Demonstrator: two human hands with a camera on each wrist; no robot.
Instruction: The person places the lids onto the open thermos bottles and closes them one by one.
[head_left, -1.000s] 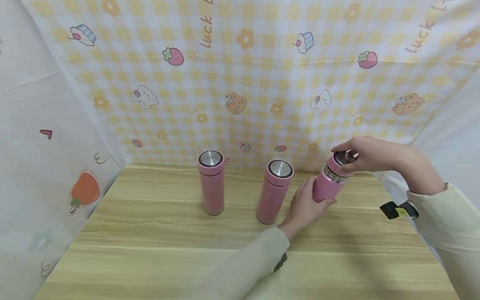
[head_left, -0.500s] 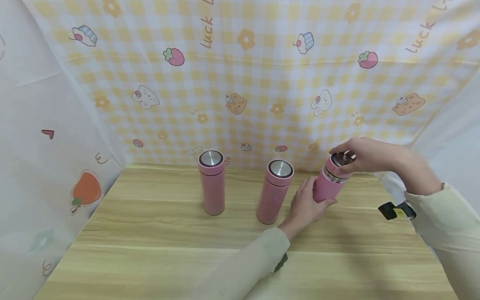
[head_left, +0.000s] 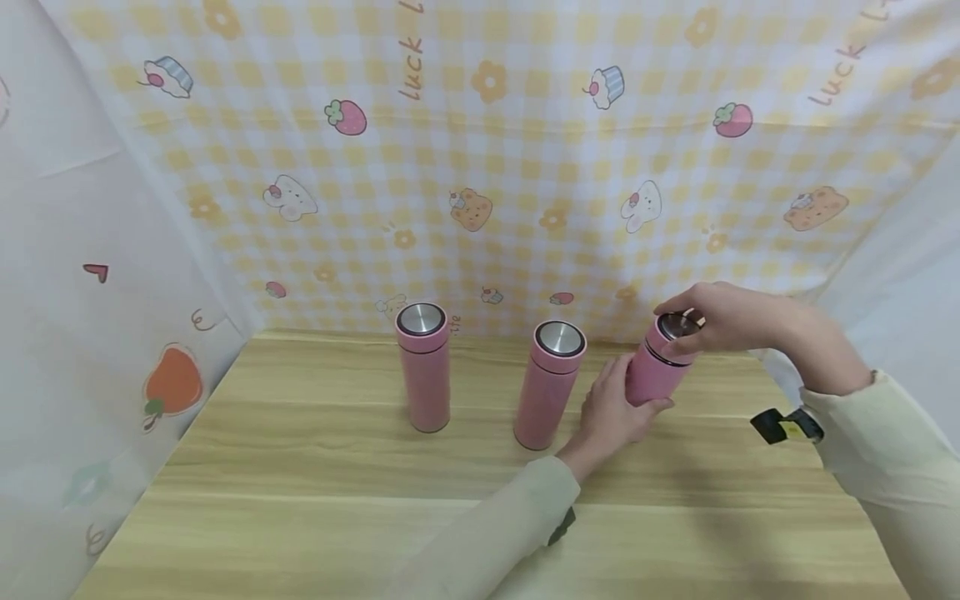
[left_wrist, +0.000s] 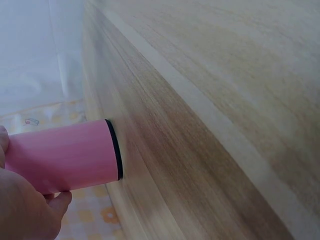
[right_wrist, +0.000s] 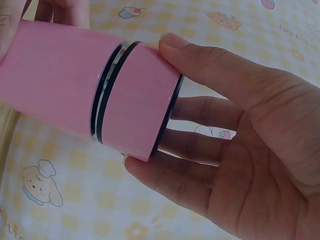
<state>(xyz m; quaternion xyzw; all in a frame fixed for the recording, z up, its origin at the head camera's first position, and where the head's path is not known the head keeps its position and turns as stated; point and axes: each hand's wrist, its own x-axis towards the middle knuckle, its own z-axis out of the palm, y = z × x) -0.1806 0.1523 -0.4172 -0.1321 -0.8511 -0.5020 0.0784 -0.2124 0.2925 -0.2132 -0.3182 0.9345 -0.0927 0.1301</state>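
My left hand [head_left: 615,412] grips the body of a pink thermos [head_left: 651,379] at the right of the tabletop. In the left wrist view the thermos's black-rimmed base [left_wrist: 115,150] meets or nearly meets the wood. My right hand [head_left: 723,317] holds the pink lid [right_wrist: 142,97] from above, thumb and fingers around its rim. A thin gap shows between lid and body in the right wrist view. Left of my hands stand two more pink thermoses, a middle one [head_left: 546,400] and a left one [head_left: 427,383], both upright with steel-topped lids on.
The wooden table [head_left: 315,500] runs up to a yellow checked cloth [head_left: 510,158] hanging behind the thermoses. White cloth hangs along the left side [head_left: 90,333] and the right side. The middle thermos stands close to my left hand.
The lid has come down onto the thermos with my right hand; the silver neck that showed below it is now nearly covered. My left hand and the other thermoses stay put.
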